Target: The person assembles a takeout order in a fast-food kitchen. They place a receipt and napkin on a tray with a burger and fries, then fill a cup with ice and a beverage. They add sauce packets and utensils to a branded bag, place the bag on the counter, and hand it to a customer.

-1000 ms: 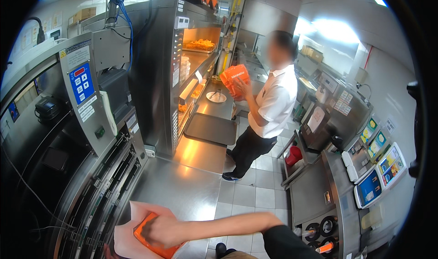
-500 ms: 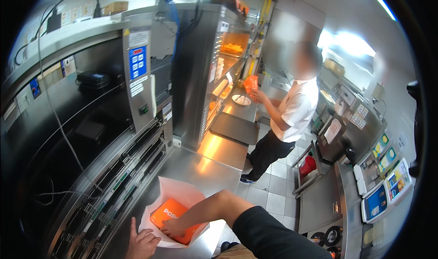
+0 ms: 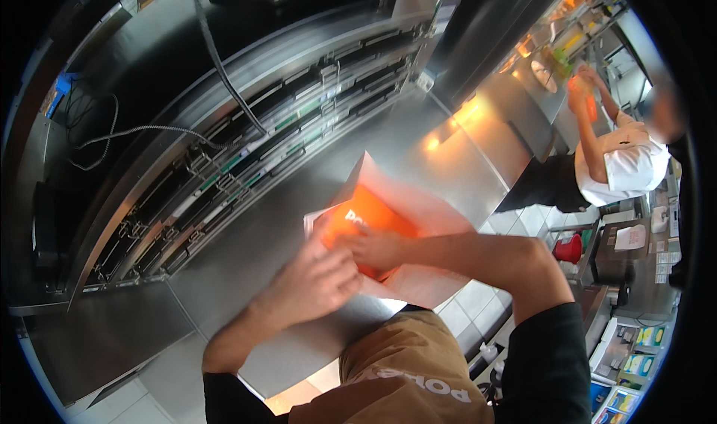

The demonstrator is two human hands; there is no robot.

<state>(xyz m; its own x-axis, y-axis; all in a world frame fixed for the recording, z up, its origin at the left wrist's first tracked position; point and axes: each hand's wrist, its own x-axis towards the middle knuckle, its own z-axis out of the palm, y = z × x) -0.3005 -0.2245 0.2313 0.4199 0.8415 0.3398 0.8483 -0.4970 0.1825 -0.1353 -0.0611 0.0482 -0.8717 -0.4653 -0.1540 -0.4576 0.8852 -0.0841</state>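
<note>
A white paper bag (image 3: 441, 209) lies with its mouth spread on the steel counter in front of me, and an orange carton (image 3: 377, 209) with pale lettering sits inside it. My right hand (image 3: 379, 249) reaches into the bag from the right. Its fingers lie stretched across the carton's face, somewhat blurred. At the bag's near left edge is my left hand (image 3: 317, 278), back up, fingers bent toward the paper. Motion smears those fingertips, so whether they pinch the bag is not clear.
The steel counter (image 3: 261, 237) runs beneath a rack of metal slots (image 3: 299, 125) with a hanging cable (image 3: 216, 58). At the right, a co-worker in a white shirt (image 3: 627, 163) holds an orange packet (image 3: 586, 95). A dark tray (image 3: 519, 114) lies between us. A red bucket (image 3: 568, 248) stands beyond.
My view has tilted down and turned, so the scene appears rotated. My left hand has come up to the bag's edge, its raised finger now bent. The right hand stays on the carton.
</note>
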